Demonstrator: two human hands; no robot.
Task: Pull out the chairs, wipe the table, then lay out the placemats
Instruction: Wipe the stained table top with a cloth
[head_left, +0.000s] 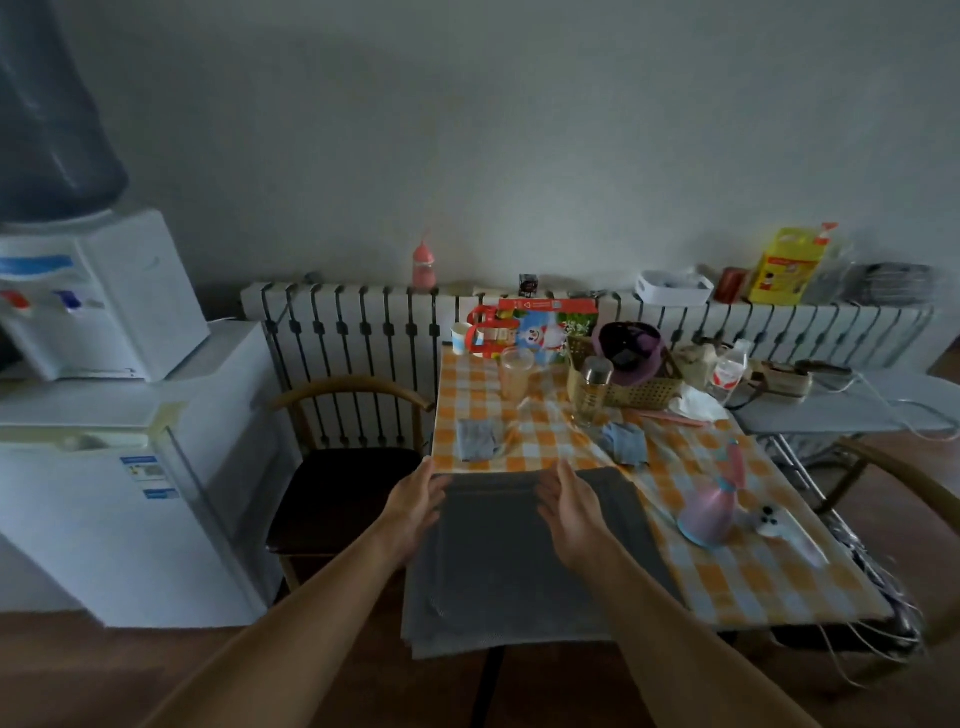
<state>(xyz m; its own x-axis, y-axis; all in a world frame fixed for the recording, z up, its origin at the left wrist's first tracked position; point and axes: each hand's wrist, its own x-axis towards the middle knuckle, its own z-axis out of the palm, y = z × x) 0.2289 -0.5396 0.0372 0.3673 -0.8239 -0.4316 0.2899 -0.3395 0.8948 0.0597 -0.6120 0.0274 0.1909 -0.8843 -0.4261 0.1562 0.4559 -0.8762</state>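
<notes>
Looking down on the bench (753, 582) under its orange-checked cloth (475, 395): I see left grip (415, 499) and right grip (569, 512) flat-fingered, holding nothing, seemingly touching the far edge of the grey placemats (519, 577), which are stacked at the near-left corner and overhang it. A chair (343, 499) stands just left. Stickers on the fridge (104, 519) are too blurred to read. Wood floor (156, 670), white wall (519, 130).

Table (753, 577), orange/wht check cover.
- Near-left corner: grey placemats (498, 561), stacked, overhanging front edge.
- Mid: blue-grey cloth (477, 439), second cloth (625, 441), apart.
- Right: pink spray btl (709, 512).
- Far end: basket (644, 389), clear cup (516, 371), glass btl (592, 389), paper cup (461, 338), printed carton (540, 330).
</notes>
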